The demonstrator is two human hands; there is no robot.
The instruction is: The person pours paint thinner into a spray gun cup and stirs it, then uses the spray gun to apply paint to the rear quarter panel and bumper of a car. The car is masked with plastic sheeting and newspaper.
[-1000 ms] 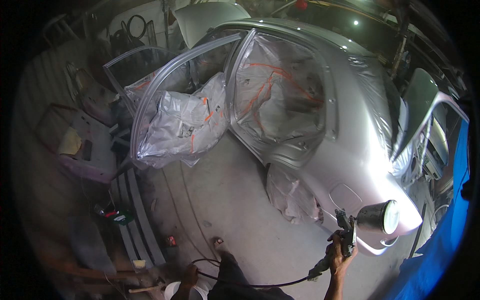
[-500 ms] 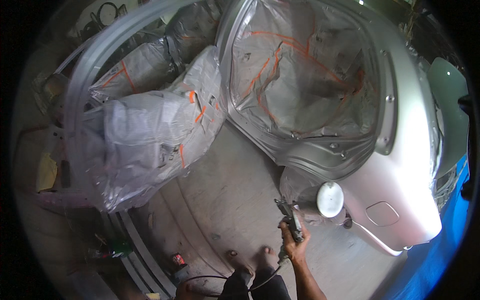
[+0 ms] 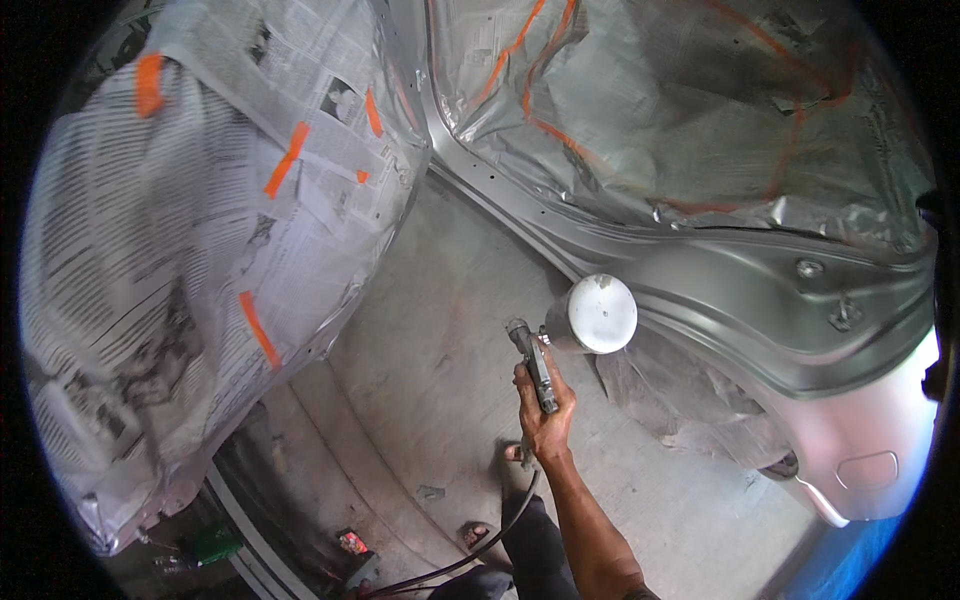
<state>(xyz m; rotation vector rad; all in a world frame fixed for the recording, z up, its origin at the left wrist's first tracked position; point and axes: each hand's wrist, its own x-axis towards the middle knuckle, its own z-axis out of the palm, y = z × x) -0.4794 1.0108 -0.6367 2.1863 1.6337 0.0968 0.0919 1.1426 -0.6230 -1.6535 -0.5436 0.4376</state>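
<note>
My right hand [image 3: 546,408] is wrapped round the grip of a paint spray gun [image 3: 533,365], its nozzle end pointing away from me. A round cup with a white lid [image 3: 604,314] sits on the gun's right side, in front of the lower edge of the silver car body's door opening [image 3: 500,195]. From the gun's handle a dark hose [image 3: 500,532] runs down and to the left past my legs. On the left stands an open car door [image 3: 225,215], covered in newspaper held by orange tape. No part of my left hand shows.
Plastic and paper sheeting with orange tape [image 3: 640,110] covers the door opening. A silver rear panel with a fuel flap [image 3: 868,470] is at the right, above blue sheeting [image 3: 850,560]. Metal rails [image 3: 255,545], a green bottle [image 3: 210,543] and a small red packet [image 3: 352,541] lie lower left.
I have come closer to the car, so door and body look larger. My right hand and the spray gun have moved up and slightly left in view, toward the sill.
</note>
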